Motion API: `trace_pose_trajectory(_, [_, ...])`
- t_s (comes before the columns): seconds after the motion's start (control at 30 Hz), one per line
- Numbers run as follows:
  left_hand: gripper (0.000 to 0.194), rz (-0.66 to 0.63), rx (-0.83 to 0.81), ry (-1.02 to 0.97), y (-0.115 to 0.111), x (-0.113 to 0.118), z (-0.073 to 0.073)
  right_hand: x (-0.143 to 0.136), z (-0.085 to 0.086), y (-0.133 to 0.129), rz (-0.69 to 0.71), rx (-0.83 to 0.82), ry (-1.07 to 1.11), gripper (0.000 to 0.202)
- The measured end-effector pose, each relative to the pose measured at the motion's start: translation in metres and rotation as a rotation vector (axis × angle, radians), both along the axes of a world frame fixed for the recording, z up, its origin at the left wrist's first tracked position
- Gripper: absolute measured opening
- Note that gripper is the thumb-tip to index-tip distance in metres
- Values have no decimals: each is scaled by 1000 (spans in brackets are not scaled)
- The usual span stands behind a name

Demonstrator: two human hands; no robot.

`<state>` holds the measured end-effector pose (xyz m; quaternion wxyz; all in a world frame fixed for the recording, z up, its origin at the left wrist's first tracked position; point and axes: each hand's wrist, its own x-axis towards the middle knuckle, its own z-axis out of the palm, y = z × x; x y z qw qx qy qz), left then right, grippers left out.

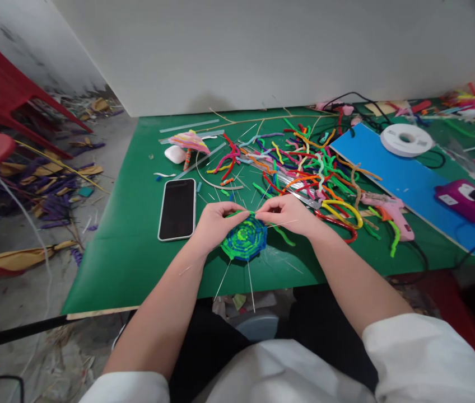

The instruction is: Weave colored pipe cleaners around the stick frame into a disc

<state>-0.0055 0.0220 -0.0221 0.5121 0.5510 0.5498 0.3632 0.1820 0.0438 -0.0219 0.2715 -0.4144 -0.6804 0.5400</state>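
A round green and blue woven disc (245,238) with thin wires sticking out around its rim is held above the front of the green table (136,268). My left hand (217,223) grips its upper left edge between thumb and fingers. At the disc's top edge, my right hand (285,214) pinches with thumb and forefinger, close to the left thumb tip. What lies between those right fingertips is too small to make out clearly, though green shows there.
A phone (177,210) lies left of the disc. Behind are a small striped umbrella (189,141) and a pile of coloured pipe cleaners (300,157). On the right are a pink glue gun (389,212), a blue board (414,179) and a white ribbon spool (406,140).
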Motion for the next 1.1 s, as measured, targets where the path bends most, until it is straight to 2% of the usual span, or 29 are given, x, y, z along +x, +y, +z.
trace_pose_trajectory(0.13, [25,11,-21,-40,1,-1,0,8,3,4,66,-123,26,24])
trace_pose_trajectory(0.27, [25,15,-64,-101,2,-2,1,9,2,6,101,-120,73,20])
trace_pose_trajectory(0.4, [25,13,-129,-170,2,-3,0,5,-3,4,43,-94,170,18])
trace_pose_trajectory(0.53, [27,10,-153,-181,2,-4,-1,1,-3,1,-31,-199,237,15])
trace_pose_trajectory(0.73, [28,0,-111,-147,2,-4,-1,-3,3,-1,-47,0,300,12])
trace_pose_trajectory(1.1, [28,-40,-147,-164,1,-3,-4,-2,0,3,-136,-51,197,18])
